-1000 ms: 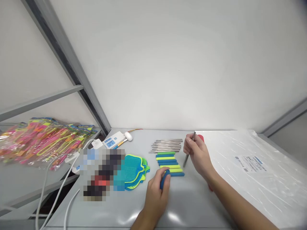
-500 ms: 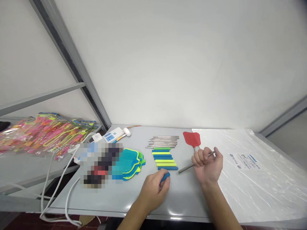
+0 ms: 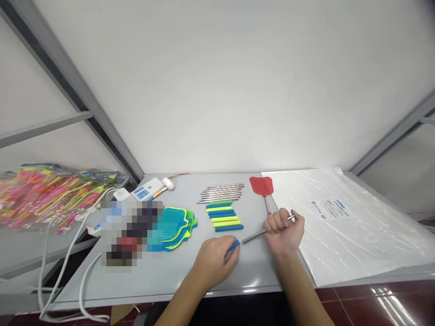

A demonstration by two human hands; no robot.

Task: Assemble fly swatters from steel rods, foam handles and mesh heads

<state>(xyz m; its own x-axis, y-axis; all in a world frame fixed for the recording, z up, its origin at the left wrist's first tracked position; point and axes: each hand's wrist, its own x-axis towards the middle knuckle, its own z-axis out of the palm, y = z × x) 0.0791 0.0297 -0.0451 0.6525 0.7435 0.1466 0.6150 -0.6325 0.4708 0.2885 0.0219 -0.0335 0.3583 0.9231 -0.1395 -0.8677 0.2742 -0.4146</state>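
My left hand [image 3: 213,262] is closed around a blue handle grip [image 3: 234,245], whose end pokes out to the right. My right hand [image 3: 283,232] has its fingers wrapped round a thin metal rod [image 3: 253,236]. The rod's thicker end points left and sits just off the end of the blue grip; a small gap seems to show. Beyond my left hand lies a row of blue, yellow and green handle grips [image 3: 226,219]. Several metal rods [image 3: 220,194] lie behind them. A red fly swatter [image 3: 261,186] rests behind my right hand, partly hidden by it.
Blue and green swatter heads [image 3: 174,224] are stacked on the left of the table [image 3: 190,280]. A power strip [image 3: 147,189] with white cables stands beyond a blurred patch. Bagged colourful items [image 3: 50,194] fill the far left. White plastic wrapping [image 3: 340,244] covers the right side.
The rod's end and the blue grip have come closer together. The whole view has shifted a little, showing more of the floor at the right.
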